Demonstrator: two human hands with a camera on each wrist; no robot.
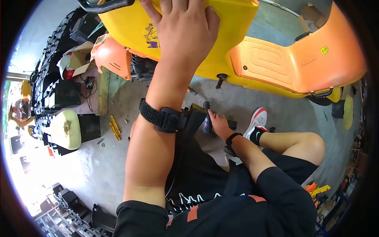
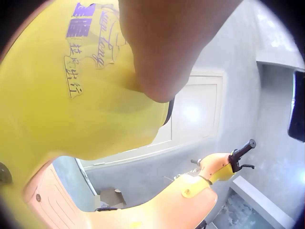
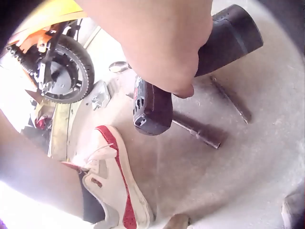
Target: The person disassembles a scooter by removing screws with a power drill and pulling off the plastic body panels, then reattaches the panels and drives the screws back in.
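My left hand (image 1: 187, 29) rests spread on the yellow body panel (image 1: 118, 25) of an orange and yellow scooter, its fingertips cut off by the top of the head view. Purple lettering (image 2: 74, 52) marks the panel in the left wrist view. Low over the floor, my right hand (image 1: 221, 122) grips a black cordless drill (image 1: 207, 125) by its handle. The drill's rear end (image 3: 152, 112) and its base (image 3: 233, 38) stick out from the hand in the right wrist view. Beneath it lie a socket rod (image 3: 200, 134) and a thin metal rod (image 3: 231, 100).
A screwdriver (image 1: 192, 91) lies on the floor under the scooter. A yellow tool (image 1: 115, 127) lies to the left, beside a cream cushion (image 1: 65, 136) and black boxes (image 1: 63, 94). The person's shoe (image 1: 256, 120) stands right of the drill.
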